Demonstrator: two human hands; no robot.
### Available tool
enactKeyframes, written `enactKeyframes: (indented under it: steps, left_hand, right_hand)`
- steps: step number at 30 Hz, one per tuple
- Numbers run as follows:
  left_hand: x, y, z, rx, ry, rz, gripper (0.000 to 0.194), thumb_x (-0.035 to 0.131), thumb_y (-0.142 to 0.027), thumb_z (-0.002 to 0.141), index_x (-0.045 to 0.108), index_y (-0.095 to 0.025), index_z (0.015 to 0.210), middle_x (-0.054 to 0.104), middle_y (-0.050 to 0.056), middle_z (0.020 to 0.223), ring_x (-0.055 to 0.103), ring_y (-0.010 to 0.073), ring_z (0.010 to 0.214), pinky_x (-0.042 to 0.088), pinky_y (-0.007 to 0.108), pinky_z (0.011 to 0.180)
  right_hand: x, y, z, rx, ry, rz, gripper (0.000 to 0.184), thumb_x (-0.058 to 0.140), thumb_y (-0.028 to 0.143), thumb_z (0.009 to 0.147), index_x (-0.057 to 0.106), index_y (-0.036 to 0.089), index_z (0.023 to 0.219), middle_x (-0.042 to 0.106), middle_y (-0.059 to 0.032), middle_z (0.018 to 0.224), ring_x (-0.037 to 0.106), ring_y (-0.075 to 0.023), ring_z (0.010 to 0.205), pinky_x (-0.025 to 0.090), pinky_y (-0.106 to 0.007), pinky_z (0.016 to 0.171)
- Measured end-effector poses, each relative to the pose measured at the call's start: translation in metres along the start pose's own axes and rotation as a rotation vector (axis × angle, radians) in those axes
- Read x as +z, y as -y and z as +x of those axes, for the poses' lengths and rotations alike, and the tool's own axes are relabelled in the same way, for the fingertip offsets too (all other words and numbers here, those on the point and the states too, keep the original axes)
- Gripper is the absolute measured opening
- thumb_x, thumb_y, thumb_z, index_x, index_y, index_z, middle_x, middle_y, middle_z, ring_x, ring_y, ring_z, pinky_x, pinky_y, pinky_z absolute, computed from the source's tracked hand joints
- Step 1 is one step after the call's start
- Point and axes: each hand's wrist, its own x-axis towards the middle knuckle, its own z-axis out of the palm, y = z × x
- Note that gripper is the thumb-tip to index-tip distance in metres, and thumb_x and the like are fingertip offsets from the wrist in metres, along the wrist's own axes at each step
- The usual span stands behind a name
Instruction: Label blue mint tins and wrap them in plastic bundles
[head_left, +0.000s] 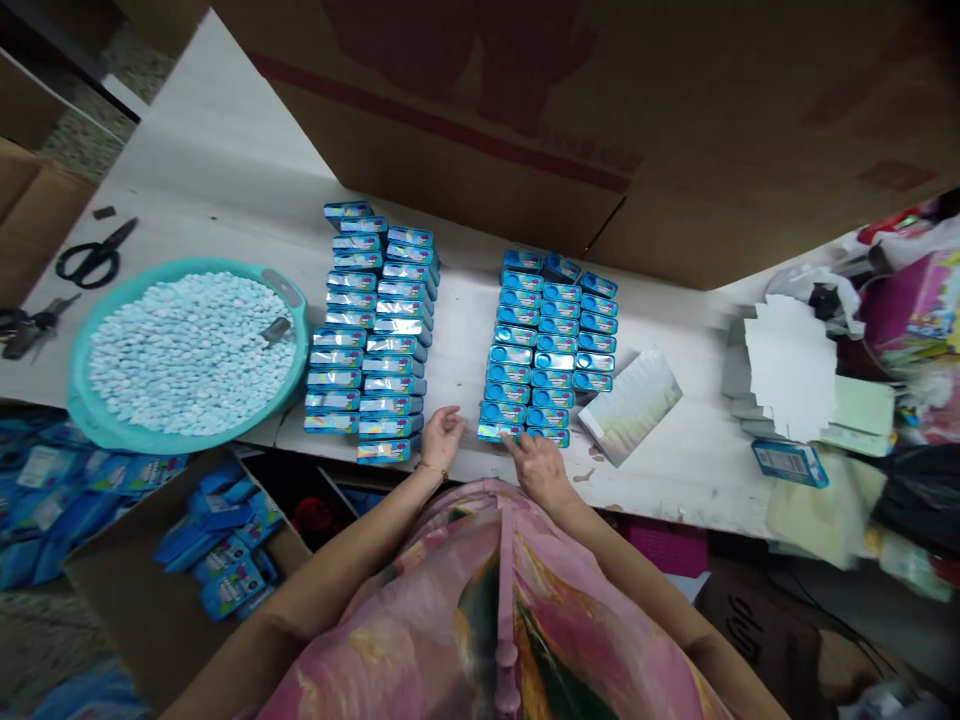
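Small blue tins with flat lids stand in tight rows on a white table, in a left block [391,380] and a right block [553,340]. My left hand [442,438] is by the front right corner of the left block, its fingers loosely bent and apart, holding nothing I can see. At the front edge of the right block, my right hand [538,465] touches the nearest tins with its fingertips, the thumb apart from the fingers. The frontmost left tin [499,432] of that block lies just beyond the thumb.
A turquoise basin [79,385] of pale blue pieces with a scoop [276,330] sits left, beside scissors [97,255]. A large carton [465,130] stands behind. Flat card pieces [791,365] lie right. Below left, an open carton [127,590] holds blue packs.
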Motion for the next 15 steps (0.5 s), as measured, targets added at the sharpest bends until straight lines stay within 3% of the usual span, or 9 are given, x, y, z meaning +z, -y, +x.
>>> enactKeyframes:
  steps: [2,4,7,10,13,15]
  left_hand:
    - [0.003,-0.015,-0.008,0.093,-0.055,0.032,0.031,0.059,-0.027,0.064,0.057,-0.016,0.093,0.058,0.001,0.073,0.052,0.0099,0.061,0.041,0.021,0.059]
    - [0.014,-0.033,-0.021,0.168,-0.004,0.034,0.030,0.058,-0.030,0.067,0.058,-0.017,0.094,0.060,0.002,0.078,0.054,0.0115,0.068,0.042,0.021,0.063]
    - [0.055,-0.057,-0.048,0.122,0.304,-0.029,0.027,0.059,-0.032,0.068,0.061,-0.017,0.090,0.063,0.004,0.079,0.058,0.0149,0.072,0.044,0.025,0.069]
    - [0.115,-0.069,-0.068,0.009,0.609,-0.045,0.030,0.062,-0.028,0.063,0.063,-0.018,0.092,0.064,0.007,0.092,0.058,0.0199,0.086,0.045,0.029,0.076]
    - [0.170,-0.070,-0.072,0.032,0.614,0.032,0.039,0.066,-0.022,0.057,0.062,-0.018,0.096,0.057,0.010,0.110,0.051,0.0252,0.104,0.039,0.035,0.088]
    - [0.193,-0.070,-0.068,0.095,0.548,0.097,0.046,0.067,-0.020,0.054,0.059,-0.016,0.100,0.053,0.012,0.116,0.045,0.0272,0.111,0.033,0.037,0.094]
  right_hand:
    - [-0.006,-0.021,-0.005,-0.043,-0.011,-0.002,0.039,0.039,0.011,0.080,0.053,0.021,0.114,0.058,-0.0086,0.082,0.050,-0.0184,0.071,0.038,-0.031,0.065]
    - [-0.016,-0.058,-0.010,0.033,-0.108,0.021,0.034,0.038,0.014,0.080,0.057,0.019,0.108,0.057,-0.0080,0.082,0.051,-0.0183,0.074,0.040,-0.030,0.067]
    - [-0.034,-0.132,-0.011,0.283,-0.267,0.016,0.031,0.036,0.014,0.080,0.061,0.017,0.099,0.058,-0.0087,0.087,0.051,-0.0187,0.081,0.041,-0.030,0.071]
    - [-0.041,-0.196,-0.001,0.201,-0.139,-0.042,0.032,0.047,0.013,0.075,0.058,0.017,0.105,0.056,-0.0087,0.107,0.047,-0.0225,0.099,0.038,-0.036,0.082]
    - [-0.038,-0.230,0.014,0.079,0.040,-0.104,0.035,0.059,0.012,0.068,0.059,0.018,0.102,0.056,-0.0090,0.111,0.041,-0.0258,0.109,0.027,-0.044,0.093]
    - [-0.041,-0.242,0.018,0.046,0.136,-0.096,0.017,0.059,0.012,0.069,0.064,0.017,0.085,0.063,-0.0081,0.093,0.049,-0.0228,0.098,0.024,-0.043,0.094]
